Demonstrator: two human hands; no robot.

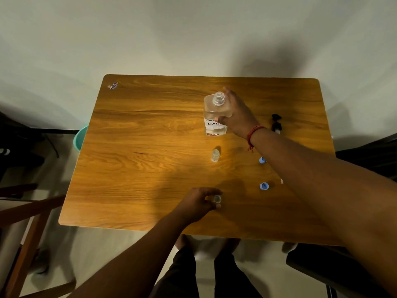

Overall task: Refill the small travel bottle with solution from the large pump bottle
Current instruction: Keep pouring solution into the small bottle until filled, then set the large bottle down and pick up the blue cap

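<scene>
r hand [234, 114] grips big bottle [215, 114], label part hidden, l hand [198, 203] pinches small bottle [217, 199], mostly covered

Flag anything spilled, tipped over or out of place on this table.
No spill shows. The pump head lies on its side at the right of the table, off the large bottle, whose neck is open. Two blue caps lie loose, fitting a refill in progress.

label [212, 123] lettering partly covered by right hand [236, 117], blue cap [262, 160] half behind forearm
</scene>
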